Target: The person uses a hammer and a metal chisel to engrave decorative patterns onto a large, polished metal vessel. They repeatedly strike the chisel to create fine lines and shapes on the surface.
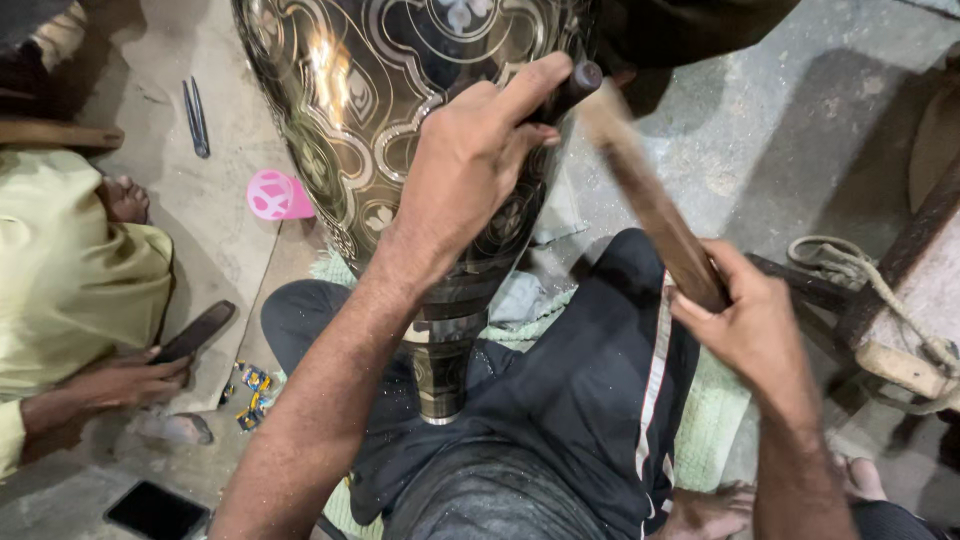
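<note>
**Head view: two hands at an engraved vase**

Head camera looks down on a dark metal vase (400, 120) with pale scrollwork cut into it. It fills the upper middle of the frame and narrows to a foot between the person's knees, above the black trousers (570, 400).

Left hand (480, 160), at centre, lies against the vase's flank with its fingers closed round a short dark punch (572, 88), whose end points to the upper right.

Right hand (750, 320), at right of centre, is clamped on the lower end of a wooden stick (650, 205). The stick slants up and left, its blurred tip just beside the punch; whether they touch cannot be told.

A green mat (715, 410) shows under the legs.

At the left edge sits another person in a yellow shirt (70, 270), one hand (130, 380) on a dark flat tool. A pink cup (275, 195) lies on the floor just left of the vase, tweezers (196, 118) at upper left, a phone (157, 510) at lower left.
</note>
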